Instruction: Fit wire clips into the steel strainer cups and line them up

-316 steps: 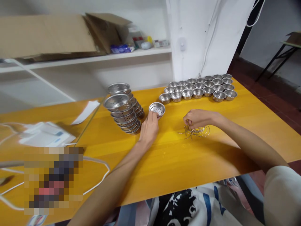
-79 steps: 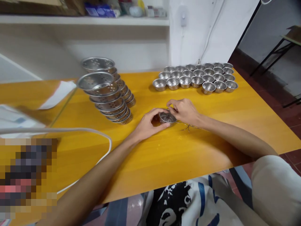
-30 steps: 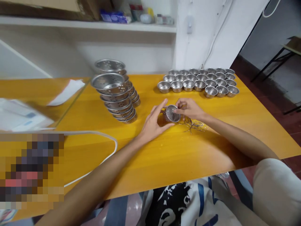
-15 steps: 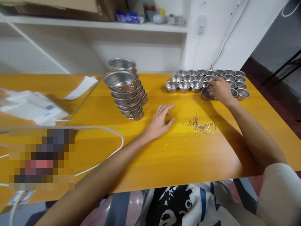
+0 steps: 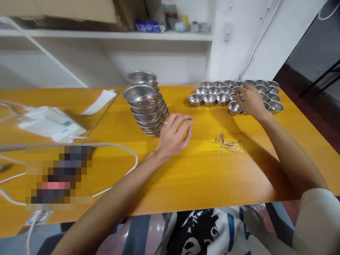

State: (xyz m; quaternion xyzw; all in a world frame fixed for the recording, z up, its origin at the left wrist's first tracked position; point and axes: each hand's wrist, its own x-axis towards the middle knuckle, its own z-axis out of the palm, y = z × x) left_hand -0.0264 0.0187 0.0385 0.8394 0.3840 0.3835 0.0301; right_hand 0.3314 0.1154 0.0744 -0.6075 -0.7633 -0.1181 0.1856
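Note:
My left hand (image 5: pixel 175 134) hovers over the yellow table (image 5: pixel 202 177) with its fingers apart and nothing in it, just right of a leaning stack of perforated metal bowls (image 5: pixel 145 106). My right hand (image 5: pixel 251 101) reaches to the far right, its fingers loosely bent over rows of small metal strainer cups (image 5: pixel 212 95). One strainer cup (image 5: pixel 234 108) stands alone in front of the rows, right at my fingertips. A small pile of bent wire hooks (image 5: pixel 227 144) lies between my hands.
A white cable (image 5: pixel 124 150) loops over the left of the table beside a white device with papers (image 5: pixel 50 124). A wall shelf (image 5: pixel 106 34) behind holds a cardboard box and small items. The table's near edge runs by my lap.
My right hand carried the strainer cup from the table's middle to the rows and set it down there. My left hand let go of it, then lifted and drifted toward the bowl stack.

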